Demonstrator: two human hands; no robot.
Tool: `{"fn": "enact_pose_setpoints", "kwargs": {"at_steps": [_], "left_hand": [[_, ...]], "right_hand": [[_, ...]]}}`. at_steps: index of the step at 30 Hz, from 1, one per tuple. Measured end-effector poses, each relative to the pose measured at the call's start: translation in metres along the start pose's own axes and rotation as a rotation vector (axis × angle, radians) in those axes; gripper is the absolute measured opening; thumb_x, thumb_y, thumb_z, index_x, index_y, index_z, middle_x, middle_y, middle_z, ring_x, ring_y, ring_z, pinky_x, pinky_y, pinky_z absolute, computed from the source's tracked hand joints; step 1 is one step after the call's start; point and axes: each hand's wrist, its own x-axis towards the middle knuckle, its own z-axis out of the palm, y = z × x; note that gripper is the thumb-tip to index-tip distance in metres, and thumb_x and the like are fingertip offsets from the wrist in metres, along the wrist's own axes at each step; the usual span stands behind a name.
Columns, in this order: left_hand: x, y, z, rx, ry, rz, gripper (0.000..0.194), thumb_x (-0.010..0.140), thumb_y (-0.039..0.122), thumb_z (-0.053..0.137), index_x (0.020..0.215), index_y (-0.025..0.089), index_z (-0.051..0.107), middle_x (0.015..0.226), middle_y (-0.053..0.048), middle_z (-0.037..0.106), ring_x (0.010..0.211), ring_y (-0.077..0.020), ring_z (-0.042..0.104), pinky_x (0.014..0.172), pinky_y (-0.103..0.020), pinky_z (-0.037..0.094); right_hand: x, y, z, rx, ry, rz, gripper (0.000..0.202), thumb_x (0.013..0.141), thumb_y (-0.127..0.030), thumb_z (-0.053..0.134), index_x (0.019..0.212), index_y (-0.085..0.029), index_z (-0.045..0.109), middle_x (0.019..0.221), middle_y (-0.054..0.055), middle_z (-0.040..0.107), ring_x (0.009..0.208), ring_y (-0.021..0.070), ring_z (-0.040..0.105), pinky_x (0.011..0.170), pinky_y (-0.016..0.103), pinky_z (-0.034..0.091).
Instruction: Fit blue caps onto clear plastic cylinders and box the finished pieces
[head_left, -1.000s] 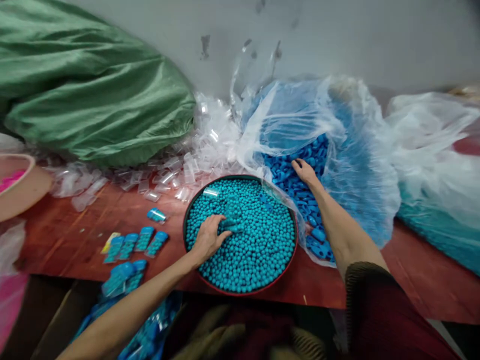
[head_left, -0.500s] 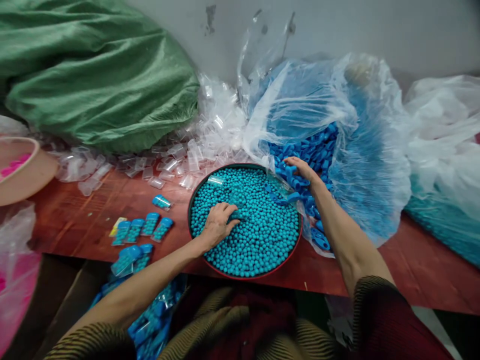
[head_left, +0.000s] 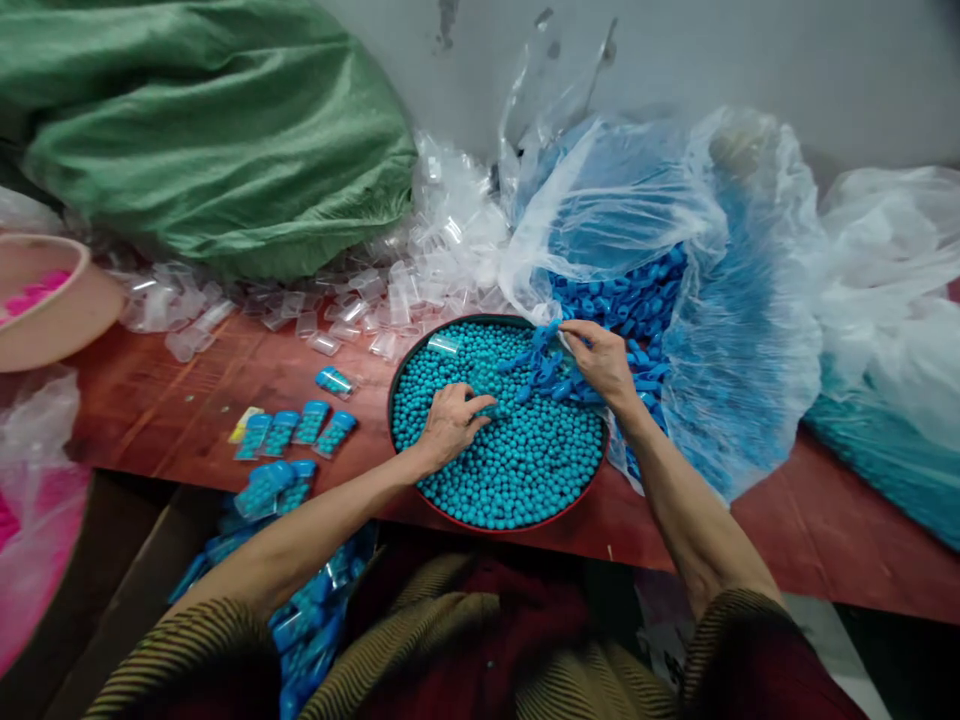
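Note:
A round tray [head_left: 393,440] full of small turquoise beads [head_left: 510,470] sits on the table before me. My left hand [head_left: 452,425] rests over the beads, thumb and fingers curved around what looks like a clear plastic cup [head_left: 486,374] with beads in it; its outline is hard to make out. At the tray's far right rim, my right hand [head_left: 600,360] pinches the edge of a clear plastic bag [head_left: 637,210]. Blue plastic caps [head_left: 544,365] lie on the beads beside its fingertips, and many more blue caps [head_left: 622,295] fill the bag's mouth.
Several filled, capped cups [head_left: 311,422] lie left of the tray on the red table [head_left: 180,400]. Loose clear cups [head_left: 397,290] are heaped behind, beside a green sack [head_left: 225,150]. A pink basin [head_left: 60,325] stands far left; a bag of turquoise beads [head_left: 885,470] lies right.
My right hand has come from among the blue caps to the bag's edge, its fingers now pinched. More blue caps lie over the beads. My left hand stays over the tray.

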Motion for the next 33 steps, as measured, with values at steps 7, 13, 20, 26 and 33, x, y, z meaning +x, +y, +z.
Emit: {"fn": "enact_pose_setpoints", "kwargs": {"at_steps": [7,13,20,26,33], "left_hand": [[0.005,0.004,0.0,0.006,-0.011,-0.021,0.027,0.08,0.032,0.061,0.106,0.029,0.067,0.097,-0.007,0.052,0.098,-0.0242,0.046,0.088,-0.041,0.04],[0.001,0.005,-0.001,-0.056,0.076,-0.004,0.023,0.081,0.028,0.06,0.103,0.024,0.067,0.104,-0.008,0.051,0.1,-0.0238,0.046,0.091,-0.04,0.041],[-0.006,0.015,-0.008,-0.151,0.135,-0.036,0.02,0.082,0.025,0.057,0.1,0.021,0.065,0.103,-0.007,0.055,0.099,-0.022,0.049,0.092,-0.039,0.042],[-0.018,0.023,-0.011,-0.338,0.161,-0.08,0.017,0.084,0.019,0.05,0.1,0.019,0.056,0.096,-0.005,0.061,0.094,-0.0194,0.055,0.088,-0.035,0.044],[-0.023,0.027,-0.009,-0.873,0.057,-0.359,0.015,0.081,0.027,0.052,0.093,0.018,0.051,0.075,0.001,0.053,0.07,-0.0123,0.052,0.067,-0.026,0.046]], "right_hand": [[-0.045,-0.029,0.009,-0.585,-0.426,-0.152,0.038,0.09,-0.02,0.037,0.117,-0.026,0.063,0.097,0.009,0.064,0.09,0.0237,0.055,0.073,0.032,0.042],[-0.041,-0.04,0.028,-0.799,-0.667,-0.206,0.031,0.091,-0.024,0.04,0.105,-0.025,0.067,0.096,0.011,0.06,0.09,0.0244,0.052,0.064,0.03,0.035],[-0.053,-0.049,0.034,-0.822,-0.539,0.01,0.036,0.093,-0.045,0.035,0.103,-0.023,0.063,0.095,0.01,0.065,0.084,0.0239,0.059,0.058,0.029,0.033],[-0.068,-0.053,0.037,-0.878,-0.443,-0.021,0.023,0.092,-0.02,0.037,0.099,-0.018,0.058,0.089,0.01,0.066,0.082,0.0229,0.056,0.061,0.031,0.029],[-0.098,-0.059,0.023,-0.825,-0.451,-0.257,0.024,0.092,-0.019,0.039,0.105,-0.017,0.059,0.087,0.008,0.064,0.082,0.0228,0.051,0.068,0.032,0.026]]}}
